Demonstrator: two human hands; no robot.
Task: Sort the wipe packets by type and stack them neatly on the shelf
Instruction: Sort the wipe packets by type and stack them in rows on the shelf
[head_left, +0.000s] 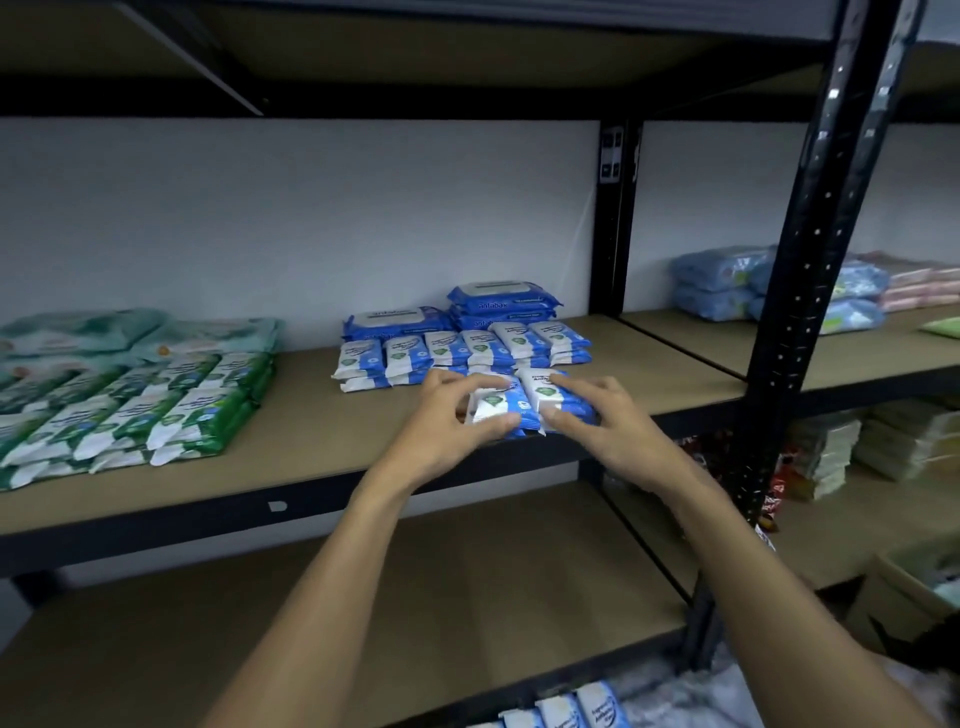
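one head view: faces forward and down, near the shelf (322, 447), hands (447, 415) close ahead.

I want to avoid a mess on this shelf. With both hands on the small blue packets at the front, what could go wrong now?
1. The small blue packets gripped by the left hand and right hand lie at the front edge of the shelf; one might slide off.
2. Pushing them back could disturb the row behind, which lies close.
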